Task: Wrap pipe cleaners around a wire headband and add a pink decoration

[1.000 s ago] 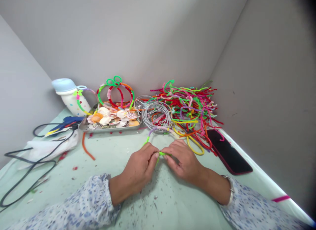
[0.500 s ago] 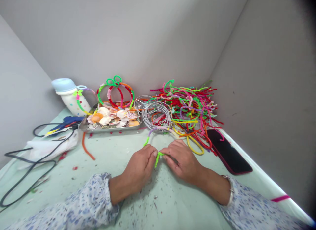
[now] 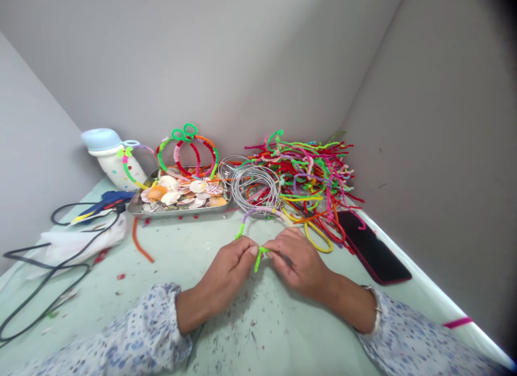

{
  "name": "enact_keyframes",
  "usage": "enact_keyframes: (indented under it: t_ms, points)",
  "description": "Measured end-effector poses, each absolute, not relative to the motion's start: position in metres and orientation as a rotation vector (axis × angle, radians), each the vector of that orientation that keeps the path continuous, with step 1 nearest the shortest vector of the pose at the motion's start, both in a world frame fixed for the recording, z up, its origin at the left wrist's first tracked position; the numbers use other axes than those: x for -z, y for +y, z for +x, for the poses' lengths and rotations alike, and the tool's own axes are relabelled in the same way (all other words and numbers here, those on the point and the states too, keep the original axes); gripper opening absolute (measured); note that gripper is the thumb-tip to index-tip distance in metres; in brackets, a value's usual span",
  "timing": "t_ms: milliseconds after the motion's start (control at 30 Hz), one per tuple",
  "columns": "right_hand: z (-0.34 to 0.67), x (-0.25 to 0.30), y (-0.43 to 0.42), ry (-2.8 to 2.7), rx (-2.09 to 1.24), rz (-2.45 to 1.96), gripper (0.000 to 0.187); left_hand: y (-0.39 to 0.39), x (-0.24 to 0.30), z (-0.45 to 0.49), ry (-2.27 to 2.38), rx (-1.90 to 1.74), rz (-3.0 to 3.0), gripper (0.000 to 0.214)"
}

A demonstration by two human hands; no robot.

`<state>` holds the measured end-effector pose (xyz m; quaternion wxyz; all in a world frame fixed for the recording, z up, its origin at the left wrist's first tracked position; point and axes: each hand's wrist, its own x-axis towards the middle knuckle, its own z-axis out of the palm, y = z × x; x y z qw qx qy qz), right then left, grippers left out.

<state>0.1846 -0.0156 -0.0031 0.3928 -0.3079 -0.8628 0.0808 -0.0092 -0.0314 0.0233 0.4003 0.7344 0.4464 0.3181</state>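
Both of my hands pinch a bright green pipe cleaner (image 3: 259, 257) low over the table's middle; a short end of it hangs down between them. My left hand (image 3: 226, 268) has thumb and forefinger closed on its left side. From the right, my right hand (image 3: 299, 260) grips it with the fingertips. Beyond the hands arches a band wrapped in purple, pale pink and green pipe cleaner (image 3: 258, 210); it runs down to both hands, which hide its ends. Behind it lies a coil of grey wire (image 3: 255, 188).
A metal tray (image 3: 177, 213) of seashells (image 3: 189, 192) stands at the back, with pipe-cleaner hoops (image 3: 197, 144) above it. To the right are a heap of pipe cleaners (image 3: 311, 166) and a phone (image 3: 375, 249). A bottle (image 3: 113, 158) and a black cable (image 3: 52, 268) are at left.
My hands hold nearly the same place and grip. The green end between them has shifted very slightly. The whole view has moved a little.
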Motion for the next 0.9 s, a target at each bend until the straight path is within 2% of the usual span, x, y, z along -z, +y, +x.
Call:
enact_keyframes:
  t_ms: [267,900]
  points:
    - [0.186,0.003,-0.017,-2.136,-0.208,-0.800,0.015,-0.034,-0.024,-0.013,1.089,-0.813,1.860,0.017]
    - [0.185,0.001,-0.017,-2.150,-0.241,-0.773,0.014,-0.029,-0.015,-0.009,1.232,-0.984,2.132,0.009]
